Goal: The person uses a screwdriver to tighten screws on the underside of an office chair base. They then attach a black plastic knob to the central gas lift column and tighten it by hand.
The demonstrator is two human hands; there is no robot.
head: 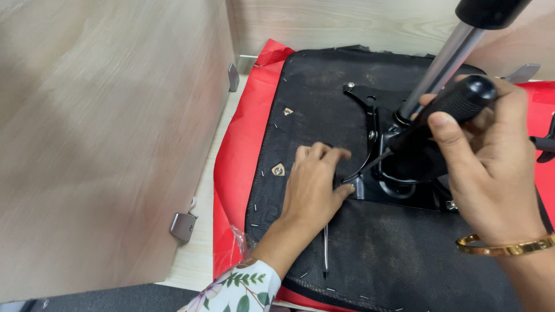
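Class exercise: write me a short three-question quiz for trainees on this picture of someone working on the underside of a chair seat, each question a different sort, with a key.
1. True or false: the right hand grips a black-handled screwdriver whose tip points at the black metal plate.
2. Multiple choice: where does the left hand rest? A) on the chrome post B) flat on the black fabric beside the plate C) on the wooden panel
3. Fill in: the wrapping showing round the seat's edge is coloured ____.

Key: 1 true; 2 B; 3 red.
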